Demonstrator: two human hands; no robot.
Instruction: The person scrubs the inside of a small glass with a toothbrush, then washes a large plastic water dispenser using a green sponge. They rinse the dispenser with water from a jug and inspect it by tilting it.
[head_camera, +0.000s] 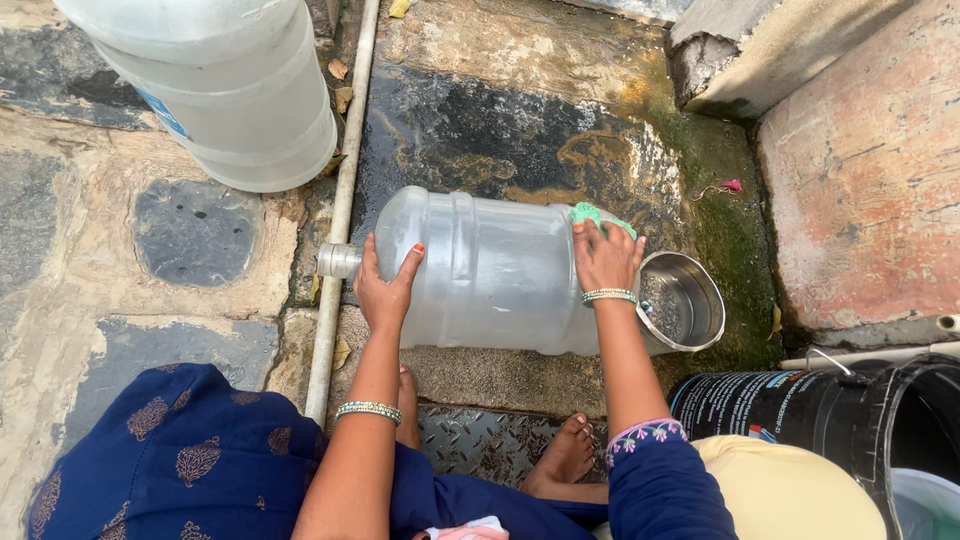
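A large clear plastic water jug (490, 272) lies on its side on the wet stone ground, neck pointing left. My left hand (385, 285) rests on its shoulder near the neck, fingers spread against the plastic. My right hand (605, 258) presses a green scrub pad (592, 215) against the jug's upper side near its base. Both wrists wear beaded bangles.
A second clear jug (225, 85) stands at the upper left. A steel bowl (688, 300) sits against the lying jug's base. A white pipe (340, 220) runs along the ground. A black bucket (830, 420) stands at the lower right. My bare feet (560, 455) rest on a metal plate.
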